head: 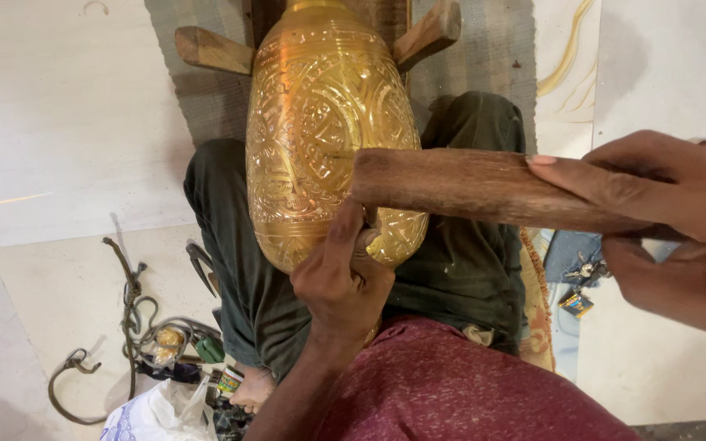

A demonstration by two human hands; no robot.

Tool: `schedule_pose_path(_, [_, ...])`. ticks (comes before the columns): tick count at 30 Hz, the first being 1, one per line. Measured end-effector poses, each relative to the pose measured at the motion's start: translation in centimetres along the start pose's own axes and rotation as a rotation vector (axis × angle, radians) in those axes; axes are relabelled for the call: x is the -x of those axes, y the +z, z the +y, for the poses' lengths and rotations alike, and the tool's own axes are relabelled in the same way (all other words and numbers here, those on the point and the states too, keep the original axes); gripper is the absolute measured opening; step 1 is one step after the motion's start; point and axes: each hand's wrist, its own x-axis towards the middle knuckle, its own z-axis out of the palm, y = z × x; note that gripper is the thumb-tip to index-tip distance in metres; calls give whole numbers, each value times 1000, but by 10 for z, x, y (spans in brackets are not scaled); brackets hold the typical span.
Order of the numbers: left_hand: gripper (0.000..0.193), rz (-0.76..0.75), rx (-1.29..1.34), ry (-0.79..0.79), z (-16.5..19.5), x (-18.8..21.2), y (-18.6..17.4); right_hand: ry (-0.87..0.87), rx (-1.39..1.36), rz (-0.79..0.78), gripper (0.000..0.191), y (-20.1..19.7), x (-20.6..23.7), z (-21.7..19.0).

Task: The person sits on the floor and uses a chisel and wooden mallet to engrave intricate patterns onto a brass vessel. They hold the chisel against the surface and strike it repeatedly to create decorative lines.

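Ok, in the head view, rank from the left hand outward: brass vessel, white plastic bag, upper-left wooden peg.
1. Brass vessel: touching the left hand, just above it.
2. White plastic bag: lower left, on the floor.
3. Upper-left wooden peg: top, beside the vessel's far end.

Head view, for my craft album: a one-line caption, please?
Left hand steadies embossed brass vessel; right hand grips wooden mallet.

Lying on the pale floor: a woven grey mat at the top, a tangled rope at lower left, a white plastic bag beside it, small keys at right.
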Motion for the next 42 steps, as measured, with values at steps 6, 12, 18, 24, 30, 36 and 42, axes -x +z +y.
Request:
schedule_pose_path(6, [56, 17, 17, 8, 3, 0, 0, -1, 216, -74, 88, 1, 3, 3])
schedule_pose_path(12, [55, 2, -10, 2, 0, -1, 1, 80, -33, -26, 86, 2, 5, 3])
schedule_pose_path(18, [57, 6, 17, -3, 2, 0, 1, 41, -16, 13, 87, 4, 6, 3])
schedule_pose_path(24, [58, -2, 31, 2, 3, -2, -1, 33, 56, -72, 93, 4, 2, 8])
schedule_pose_path(30, [58, 32, 10, -6, 3, -1, -1, -31, -55, -2, 87, 5, 3, 5])
schedule_pose_path(36, [62, -14, 19, 19, 0, -1, -3, 100, -8, -40, 90, 4, 5, 5])
schedule_pose_path(42, [53, 21, 7, -11, 2, 2, 0, 42, -47, 67, 83, 8, 7, 1])
